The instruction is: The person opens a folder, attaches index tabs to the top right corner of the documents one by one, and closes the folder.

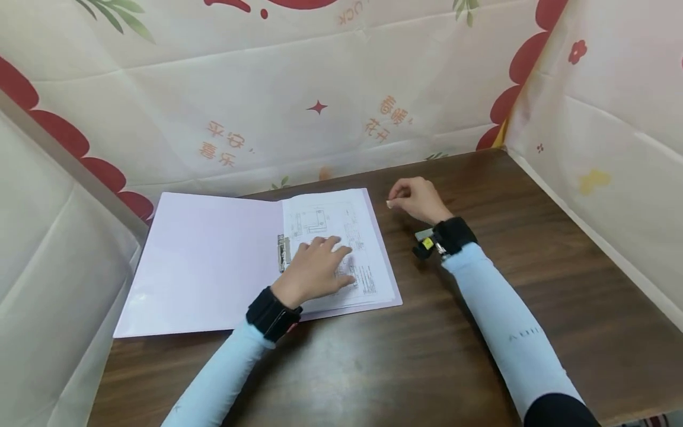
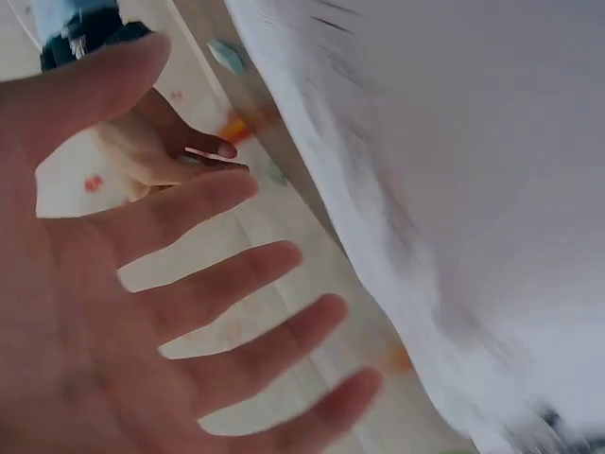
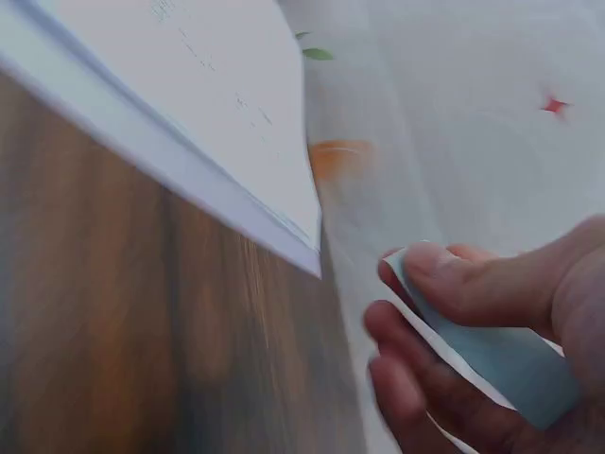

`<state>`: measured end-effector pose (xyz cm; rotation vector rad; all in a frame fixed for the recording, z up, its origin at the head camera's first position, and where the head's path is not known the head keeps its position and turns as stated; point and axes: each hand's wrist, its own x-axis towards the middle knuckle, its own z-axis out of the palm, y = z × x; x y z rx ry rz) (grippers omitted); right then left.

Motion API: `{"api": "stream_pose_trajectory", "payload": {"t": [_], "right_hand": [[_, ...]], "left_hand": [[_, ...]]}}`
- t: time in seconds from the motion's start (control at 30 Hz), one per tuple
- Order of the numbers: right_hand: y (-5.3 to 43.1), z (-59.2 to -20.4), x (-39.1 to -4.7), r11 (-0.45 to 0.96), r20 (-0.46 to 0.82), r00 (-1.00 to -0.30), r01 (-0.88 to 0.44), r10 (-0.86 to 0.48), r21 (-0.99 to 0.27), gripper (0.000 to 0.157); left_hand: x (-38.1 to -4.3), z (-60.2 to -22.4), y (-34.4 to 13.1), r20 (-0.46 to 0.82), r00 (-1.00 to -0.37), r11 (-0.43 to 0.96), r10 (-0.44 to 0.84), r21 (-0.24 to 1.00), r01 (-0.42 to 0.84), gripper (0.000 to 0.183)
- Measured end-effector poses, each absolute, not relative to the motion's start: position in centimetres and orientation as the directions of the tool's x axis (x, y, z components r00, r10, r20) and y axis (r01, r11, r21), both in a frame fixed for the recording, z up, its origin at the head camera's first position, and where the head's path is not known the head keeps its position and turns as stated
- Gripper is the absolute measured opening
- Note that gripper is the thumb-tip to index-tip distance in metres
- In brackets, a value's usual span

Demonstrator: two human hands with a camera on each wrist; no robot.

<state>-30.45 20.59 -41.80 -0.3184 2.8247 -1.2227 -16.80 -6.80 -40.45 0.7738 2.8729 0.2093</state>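
Note:
A lilac clip folder (image 1: 213,261) lies spread on the table, its metal clip (image 1: 281,254) near the fold. White sheets with printed line drawings (image 1: 368,237) fill its right half. Over these sheets is my left hand (image 1: 318,267), fingers spread; in the left wrist view they hold nothing. Whether they touch the paper I cannot tell. Right of the folder, my right hand (image 1: 418,200) pinches a flat, pale blue-green strip (image 3: 501,355) between thumb and fingers, in the right wrist view. Only a small whitish tip of it shows in the head view.
A small pale green piece (image 1: 424,234) shows beside the right wrist, partly hidden by the wrist camera. The brown wooden table (image 1: 352,367) is bordered by a printed cloth (image 1: 299,130) at the back and pale cloth panels on both sides.

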Motion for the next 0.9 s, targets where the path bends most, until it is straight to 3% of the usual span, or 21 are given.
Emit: {"api": "stream_pose_trajectory", "payload": {"t": [0.23,0.43,0.63,0.9], "right_hand": [[16.4,-43.8,-35.8,0.492,-0.153,-0.971,0.045,-0.182,-0.869,0.018],[15.2,-44.9,-38.3,0.509,-0.235,-0.966,0.148,-0.11,-0.848,0.02],[14.5,-44.9,-40.1,0.556,-0.289,-0.953,0.194,-0.087,-0.808,0.021],[12.8,-44.8,-40.2,0.587,-0.27,-0.961,0.184,-0.062,-0.789,0.018]], "left_hand": [[-15.7,-42.4,-8.9,-0.156,-0.873,0.88,0.462,0.202,0.43,0.074],[-15.9,-42.8,-8.8,-0.17,-0.861,0.871,0.48,0.214,0.443,0.075],[-16.2,-42.5,-8.9,-0.179,-0.867,0.883,0.465,0.171,0.438,0.074],[-16.3,-42.8,-9.2,-0.177,-0.874,0.888,0.453,0.179,0.424,0.074]]}}
